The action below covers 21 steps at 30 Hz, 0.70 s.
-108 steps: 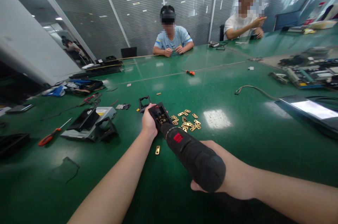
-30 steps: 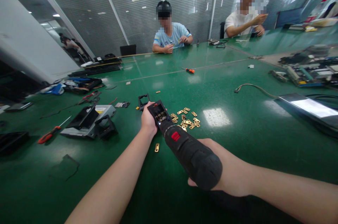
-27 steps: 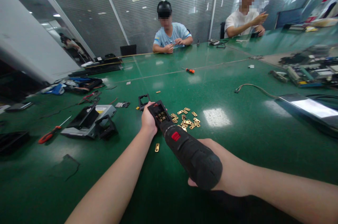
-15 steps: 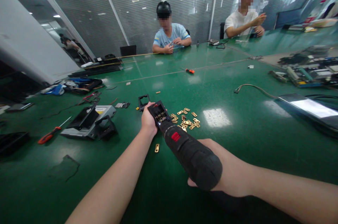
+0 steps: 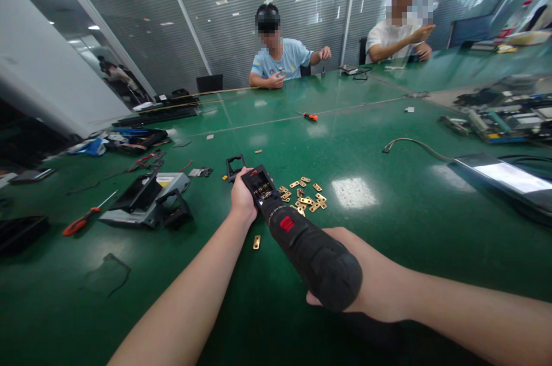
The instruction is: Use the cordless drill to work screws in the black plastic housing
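My left hand [image 5: 242, 199] is closed around the side of a black plastic housing [image 5: 254, 176] with brass-coloured parts inside. In my right hand [image 5: 366, 274] is a black cordless drill [image 5: 310, 254] with a red switch on top. The drill's front end points into the housing, and its body hides the tip and part of the housing. Several small brass plates [image 5: 306, 200] with holes lie scattered just right of the housing. One more brass plate [image 5: 257, 242] lies apart, close to my left forearm.
On the left are a grey metal case [image 5: 172, 190], a black plastic frame [image 5: 173, 209] and an orange screwdriver [image 5: 81, 222]. Another screwdriver [image 5: 310, 117] lies farther back. At right sits a flat panel [image 5: 504, 176] with a cable. Two people sit across the green table.
My hands, the drill and the housing stay practically still. Across the table, the person in light blue has moved one hand outward, away from the other hand.
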Tool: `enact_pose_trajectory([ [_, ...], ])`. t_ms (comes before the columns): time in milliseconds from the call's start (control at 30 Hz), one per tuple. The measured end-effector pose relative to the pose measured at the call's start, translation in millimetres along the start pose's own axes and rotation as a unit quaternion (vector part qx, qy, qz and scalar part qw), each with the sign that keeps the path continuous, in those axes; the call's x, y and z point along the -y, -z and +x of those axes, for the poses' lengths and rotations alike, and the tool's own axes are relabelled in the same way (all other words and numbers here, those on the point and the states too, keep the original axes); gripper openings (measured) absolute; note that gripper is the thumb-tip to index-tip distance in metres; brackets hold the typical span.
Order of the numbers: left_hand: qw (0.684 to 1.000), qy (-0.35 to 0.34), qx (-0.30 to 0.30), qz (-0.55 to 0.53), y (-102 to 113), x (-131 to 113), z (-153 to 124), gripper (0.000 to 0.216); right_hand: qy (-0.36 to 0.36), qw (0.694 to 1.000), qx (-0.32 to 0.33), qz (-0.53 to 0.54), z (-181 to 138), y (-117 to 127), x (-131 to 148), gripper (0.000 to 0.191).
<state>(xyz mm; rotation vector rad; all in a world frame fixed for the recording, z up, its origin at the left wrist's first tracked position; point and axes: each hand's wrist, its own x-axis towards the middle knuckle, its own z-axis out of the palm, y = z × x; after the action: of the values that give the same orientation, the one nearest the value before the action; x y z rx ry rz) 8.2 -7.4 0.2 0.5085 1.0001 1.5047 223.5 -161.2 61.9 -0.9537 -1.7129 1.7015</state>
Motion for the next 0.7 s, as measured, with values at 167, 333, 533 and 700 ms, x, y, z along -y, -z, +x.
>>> enact_pose_trajectory([
  [167,1.000,-0.006,0.004,0.009,1.4,0.9,1.3,0.023,0.020,1.000,-0.002,-0.007,1.4,-0.1,-2.3,0.035],
  [333,1.000,-0.002,0.000,0.008,-0.7,-0.5,-0.7,0.022,0.003,1.000,0.002,-0.007,0.6,-0.6,0.6,0.032],
  [533,1.000,-0.001,0.000,0.004,-0.8,-1.1,-1.2,0.021,-0.005,1.000,0.000,0.001,-1.3,0.0,0.7,0.034],
  [700,1.000,0.006,-0.006,-0.002,1.0,0.4,1.4,0.023,0.010,1.000,-0.003,-0.003,0.7,1.0,-0.8,0.032],
])
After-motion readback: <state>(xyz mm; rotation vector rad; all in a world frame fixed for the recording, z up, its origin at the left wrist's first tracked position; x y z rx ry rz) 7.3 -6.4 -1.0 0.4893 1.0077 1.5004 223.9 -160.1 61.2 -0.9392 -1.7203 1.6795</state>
